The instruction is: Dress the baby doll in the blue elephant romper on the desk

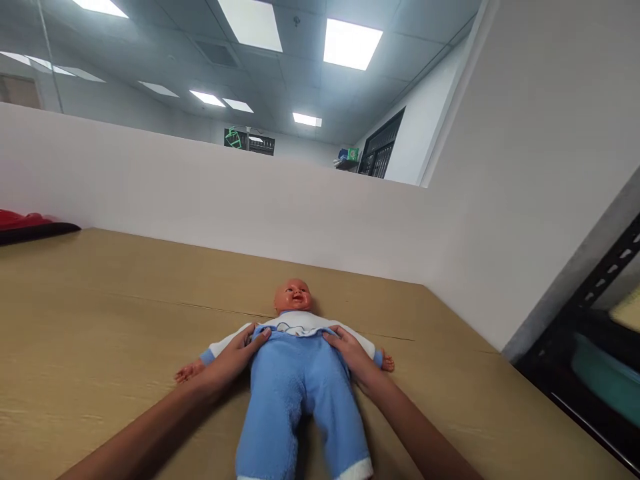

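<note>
A baby doll lies on its back on the wooden surface, its head away from me and its arms spread out. It wears a white top with blue cuffs and fluffy blue trousers with white hems. My left hand pinches the trousers' waistband at the left side, thumb on top. At the right side, my right hand grips the same waistband, its fingertips curled over the edge. The waistband sits high on the doll's torso, over the lower part of the top. The doll's feet are out of view.
A low white wall with glass above it bounds the wooden surface at the back. Red and black items lie at the far left. On the right stands a black metal rack holding a teal item.
</note>
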A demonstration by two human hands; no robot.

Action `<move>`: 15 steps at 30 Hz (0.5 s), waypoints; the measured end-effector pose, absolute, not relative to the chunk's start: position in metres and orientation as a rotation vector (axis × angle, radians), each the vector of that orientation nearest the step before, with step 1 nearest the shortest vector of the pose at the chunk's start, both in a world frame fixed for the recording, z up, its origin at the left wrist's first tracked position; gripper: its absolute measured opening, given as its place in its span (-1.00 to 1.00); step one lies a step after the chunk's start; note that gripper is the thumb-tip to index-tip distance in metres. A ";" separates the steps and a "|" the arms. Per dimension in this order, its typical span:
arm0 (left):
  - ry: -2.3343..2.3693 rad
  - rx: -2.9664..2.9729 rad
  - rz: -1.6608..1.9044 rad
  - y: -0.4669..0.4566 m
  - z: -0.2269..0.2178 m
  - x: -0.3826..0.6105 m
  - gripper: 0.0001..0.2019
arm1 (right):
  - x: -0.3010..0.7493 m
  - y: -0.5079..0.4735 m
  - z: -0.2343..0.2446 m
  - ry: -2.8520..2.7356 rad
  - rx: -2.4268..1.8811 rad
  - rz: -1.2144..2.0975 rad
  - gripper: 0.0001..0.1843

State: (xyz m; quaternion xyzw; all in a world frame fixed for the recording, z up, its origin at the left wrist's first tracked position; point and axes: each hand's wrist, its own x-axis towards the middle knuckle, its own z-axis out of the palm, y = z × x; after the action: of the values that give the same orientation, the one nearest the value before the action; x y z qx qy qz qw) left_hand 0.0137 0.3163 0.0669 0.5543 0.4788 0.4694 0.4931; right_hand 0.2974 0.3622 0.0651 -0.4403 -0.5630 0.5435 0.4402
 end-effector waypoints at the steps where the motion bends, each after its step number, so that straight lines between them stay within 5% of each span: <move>1: 1.106 1.310 1.121 0.317 0.068 0.012 -0.41 | 0.298 0.365 0.070 -1.410 -1.104 1.385 -0.50; 10: 0.844 1.403 0.920 0.312 0.074 0.003 -0.54 | 0.288 0.355 0.130 -1.847 -1.214 1.488 -0.42; 15: 0.573 1.109 1.066 0.307 0.072 0.007 -0.40 | 0.272 0.355 0.138 -1.835 -1.023 1.388 -0.48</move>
State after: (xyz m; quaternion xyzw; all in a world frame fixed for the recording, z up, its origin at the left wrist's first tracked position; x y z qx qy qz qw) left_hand 0.0070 0.3074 0.0723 0.4945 0.2552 0.4752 0.6816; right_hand 0.2715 0.3551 0.1378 -0.3866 -0.6937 0.5247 0.3068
